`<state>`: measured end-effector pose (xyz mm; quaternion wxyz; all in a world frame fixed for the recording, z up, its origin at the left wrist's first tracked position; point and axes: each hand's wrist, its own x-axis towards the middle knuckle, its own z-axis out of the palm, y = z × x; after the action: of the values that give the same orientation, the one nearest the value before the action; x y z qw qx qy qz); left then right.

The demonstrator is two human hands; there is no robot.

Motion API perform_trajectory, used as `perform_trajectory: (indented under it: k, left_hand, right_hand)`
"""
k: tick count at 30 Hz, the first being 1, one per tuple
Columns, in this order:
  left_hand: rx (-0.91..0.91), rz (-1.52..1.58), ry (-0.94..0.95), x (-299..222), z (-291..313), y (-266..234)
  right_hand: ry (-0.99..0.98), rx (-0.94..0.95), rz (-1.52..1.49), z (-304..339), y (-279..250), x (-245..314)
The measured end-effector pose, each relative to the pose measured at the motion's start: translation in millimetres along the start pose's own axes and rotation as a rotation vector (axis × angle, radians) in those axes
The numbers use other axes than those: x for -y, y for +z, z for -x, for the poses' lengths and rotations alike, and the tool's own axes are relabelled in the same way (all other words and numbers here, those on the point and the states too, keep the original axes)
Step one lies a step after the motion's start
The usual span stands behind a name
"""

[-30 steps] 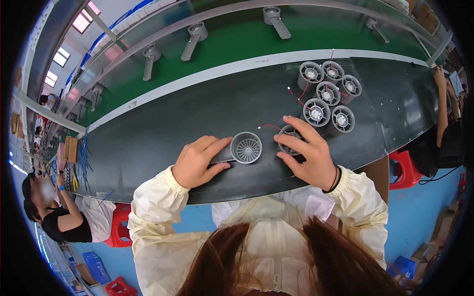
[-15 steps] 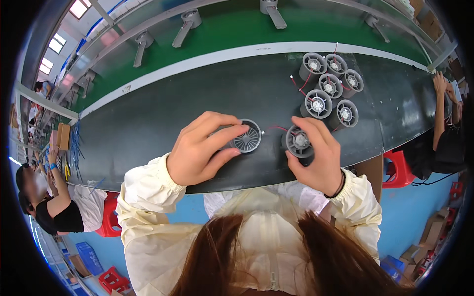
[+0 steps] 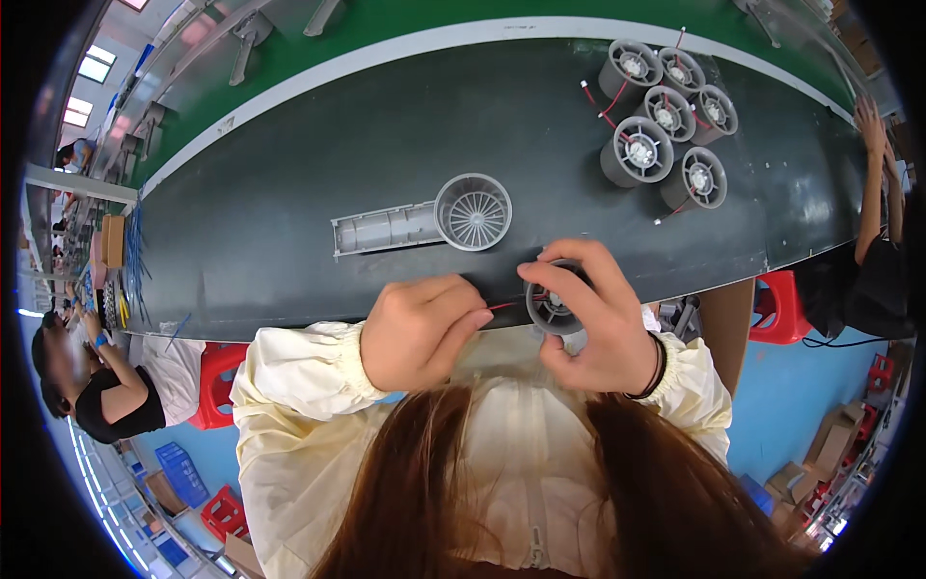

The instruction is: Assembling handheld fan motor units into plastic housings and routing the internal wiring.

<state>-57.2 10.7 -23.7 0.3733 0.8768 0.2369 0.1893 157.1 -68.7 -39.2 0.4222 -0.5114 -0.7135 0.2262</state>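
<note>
My right hand (image 3: pixel 596 318) grips a grey cylindrical fan unit (image 3: pixel 553 307) at the bench's near edge, its fingers around the rim. From the unit a thin red wire (image 3: pixel 503 306) runs left to my left hand (image 3: pixel 422 331). There the fingers pinch the wire's end, which they hide. Beyond my hands lies a grey plastic housing (image 3: pixel 473 213), a round cup with radial ribs inside and a long flat handle part (image 3: pixel 386 229) pointing left. Neither hand touches it.
Several grey fan units with red wires (image 3: pixel 641 152) stand grouped at the far right of the dark bench (image 3: pixel 289 193). A green conveyor (image 3: pixel 386 24) runs behind a white rail. Other people sit at both ends; a red stool (image 3: pixel 783 307) stands at the right.
My left hand has let go of the housing and come nearer, now holding the wire. My right hand has lifted the fan unit and drawn it toward me.
</note>
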Motion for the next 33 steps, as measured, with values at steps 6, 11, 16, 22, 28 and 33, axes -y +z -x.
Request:
perform_trajectory:
  k: [6, 11, 16, 22, 28, 33]
  left_hand:
    - [-0.009, -0.046, -0.040, 10, 6, 12]
    - [-0.018, -0.120, -0.021, 11, 5, 11]
    - [-0.037, -0.241, 0.053, 10, 0, 12]
    - [-0.056, -0.323, 0.077, 11, -3, 15]
    - [-0.071, -0.287, 0.089, 13, -6, 19]
    - [-0.058, -0.283, 0.109, 12, -7, 20]
  right_hand:
    - [-0.057, -0.050, 0.122, 2, 12, -7]
    - [-0.092, -0.247, -0.051, 15, 28, -20]
    - [-0.184, -0.206, 0.010, 21, 23, -27]
    - [-0.224, -0.184, -0.036, 22, 20, -33]
    - [-0.225, -0.197, -0.072, 27, 19, -40]
    - [-0.281, -0.205, -0.031, 29, 17, -44]
